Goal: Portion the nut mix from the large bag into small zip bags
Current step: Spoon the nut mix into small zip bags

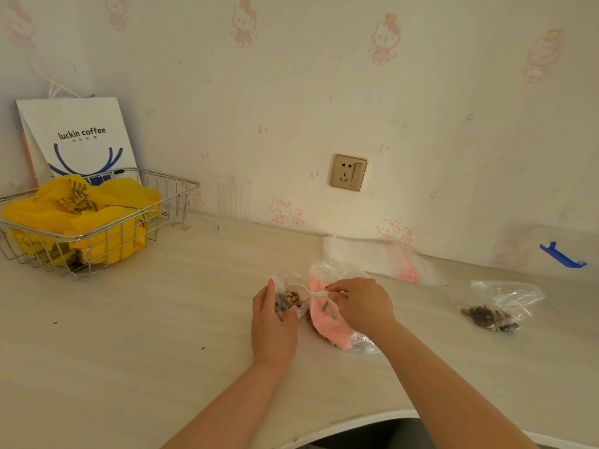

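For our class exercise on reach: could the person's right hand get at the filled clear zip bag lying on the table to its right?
Probably yes: bare table separates the right hand from the filled clear zip bag, though the hand holds a white plastic spoon.

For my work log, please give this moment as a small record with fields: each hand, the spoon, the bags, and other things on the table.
left hand: left hand holds the small zip bag open on the table
right hand: right hand pinches the handle of the white spoon
spoon: its bowl carries nut mix over the small bag's mouth
large bag: pink and clear large bag lies under the right hand
filled bag: clear bag with nut mix, far right
spare bags: stack of empty zip bags by the wall
other: wire basket with yellow bags, far left
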